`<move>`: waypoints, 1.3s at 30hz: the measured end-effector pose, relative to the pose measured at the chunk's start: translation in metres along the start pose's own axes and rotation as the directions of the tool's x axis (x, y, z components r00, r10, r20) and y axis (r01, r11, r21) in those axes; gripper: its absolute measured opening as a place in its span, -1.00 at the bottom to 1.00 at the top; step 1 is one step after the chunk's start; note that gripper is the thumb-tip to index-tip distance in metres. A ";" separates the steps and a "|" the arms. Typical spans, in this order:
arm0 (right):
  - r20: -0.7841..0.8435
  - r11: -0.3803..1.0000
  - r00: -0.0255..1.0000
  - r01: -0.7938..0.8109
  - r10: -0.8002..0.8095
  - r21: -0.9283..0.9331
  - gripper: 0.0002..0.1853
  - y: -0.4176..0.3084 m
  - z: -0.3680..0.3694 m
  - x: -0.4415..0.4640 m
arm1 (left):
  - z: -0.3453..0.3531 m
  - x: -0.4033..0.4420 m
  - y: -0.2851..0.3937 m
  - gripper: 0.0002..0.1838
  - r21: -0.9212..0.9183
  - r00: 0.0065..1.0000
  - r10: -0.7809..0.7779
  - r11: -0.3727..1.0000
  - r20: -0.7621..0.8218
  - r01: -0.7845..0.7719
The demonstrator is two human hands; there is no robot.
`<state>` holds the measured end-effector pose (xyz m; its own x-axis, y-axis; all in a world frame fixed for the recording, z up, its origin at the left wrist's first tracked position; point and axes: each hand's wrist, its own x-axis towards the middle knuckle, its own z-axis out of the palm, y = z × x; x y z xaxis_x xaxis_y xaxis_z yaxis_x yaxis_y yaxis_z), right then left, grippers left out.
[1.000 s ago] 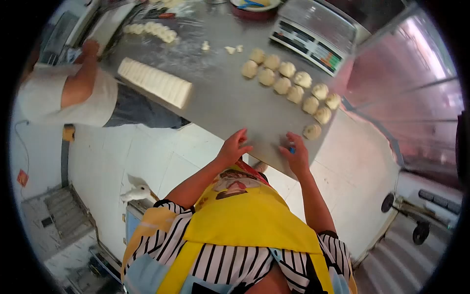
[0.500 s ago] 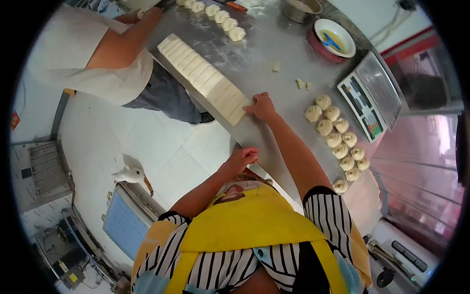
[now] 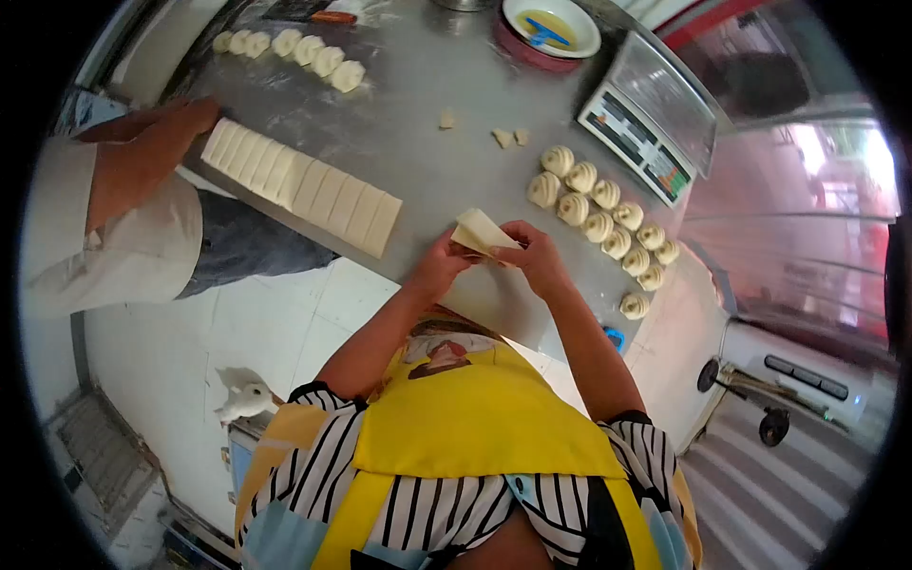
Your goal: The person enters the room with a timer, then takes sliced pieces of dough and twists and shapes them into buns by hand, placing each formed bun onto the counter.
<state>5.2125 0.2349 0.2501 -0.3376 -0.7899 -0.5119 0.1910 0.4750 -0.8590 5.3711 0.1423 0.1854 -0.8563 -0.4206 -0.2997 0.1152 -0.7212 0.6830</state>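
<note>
Between my two hands, in front of my apron, a pale slab of dough (image 3: pixel 484 231) is held over the front part of the metal table. My left hand (image 3: pixel 439 266) grips its left end and my right hand (image 3: pixel 537 256) its right end, fingers closed around it. Just left of my hands lies a long block of sliced dough (image 3: pixel 304 185), cut crosswise into several slabs. Twisted dough rolls (image 3: pixel 597 226) stand in rows to the right of my right hand.
A co-worker's arm (image 3: pixel 142 157) reaches in at the left, beside the dough block. More shaped dough pieces (image 3: pixel 306 49) line the far left. A white bowl (image 3: pixel 581 40) with yellow liquid and a blue brush, and a scale (image 3: pixel 636 142), stand at the back right. Dough scraps (image 3: pixel 503 138) lie mid-table.
A slab has come off the near end of the dough block and is now in both my hands. My left hand has come up to join my right. The view has shifted rightward.
</note>
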 end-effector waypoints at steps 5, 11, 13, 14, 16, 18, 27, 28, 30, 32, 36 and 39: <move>-0.069 0.991 0.992 0.102 -0.108 -0.089 -0.66 0.007 -0.019 -0.036 | 0.022 0.000 0.011 -0.46 -0.254 0.959 -0.191 0.937 0.209 0.242; -0.069 0.989 0.989 0.134 -0.130 0.054 -0.68 0.020 -0.045 -0.064 | 0.048 0.007 -0.006 -0.24 -0.461 0.929 -0.280 0.809 0.242 0.364; -0.074 0.993 0.990 0.119 -0.118 0.005 -0.70 0.024 -0.047 -0.067 | 0.052 0.006 -0.008 -0.27 -0.462 0.943 -0.272 0.823 0.193 0.331; -0.079 0.984 0.982 0.168 -0.172 -0.054 -0.69 0.028 -0.046 -0.068 | 0.051 0.006 -0.007 -0.30 -0.334 0.950 -0.238 0.895 0.200 0.295; -0.080 0.947 0.955 0.267 -0.284 -0.177 -0.67 0.038 -0.046 -0.067 | 0.049 0.009 -0.003 -0.36 -0.064 0.958 -0.172 0.980 0.230 0.191; -0.137 0.817 0.878 0.357 -0.459 -0.452 -0.61 0.053 -0.039 -0.064 | 0.053 0.006 -0.005 -0.43 0.408 0.968 -0.123 0.913 0.219 0.024; 0.006 0.505 0.814 0.366 -0.581 -0.782 -0.59 0.126 -0.043 -0.043 | 0.031 0.009 -0.068 -0.53 0.945 0.943 0.119 -0.141 0.311 -0.294; 0.012 0.537 0.843 0.354 -0.538 -0.766 -0.60 0.124 -0.045 -0.038 | 0.031 0.013 -0.063 -0.57 0.963 0.955 0.134 -0.085 0.266 -0.257; -0.060 0.740 0.919 0.274 -0.390 -0.614 -0.59 0.106 -0.047 -0.043 | 0.034 0.011 -0.052 -0.65 0.885 0.993 0.041 0.451 0.107 -0.114; -0.083 0.859 0.963 0.186 -0.255 -0.477 -0.56 0.098 -0.047 -0.046 | 0.035 0.009 -0.051 -0.70 0.762 0.998 0.002 0.646 0.058 -0.046; -0.137 0.874 0.932 0.253 -0.334 -0.415 -0.51 0.082 -0.048 -0.056 | 0.054 0.006 -0.050 -0.70 0.710 0.997 0.073 0.704 -0.023 -0.035; 0.013 0.656 0.843 0.428 -0.538 -0.622 -0.52 0.056 -0.047 -0.073 | 0.067 0.005 -0.034 -0.69 0.416 0.974 -0.128 0.888 -0.185 0.196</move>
<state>5.2043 0.3371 0.2395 -0.3756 -0.9263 0.0303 -0.5926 0.2150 -0.7763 5.3288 0.2016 0.2057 -0.7560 -0.4190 -0.5029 -0.2747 -0.4943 0.8248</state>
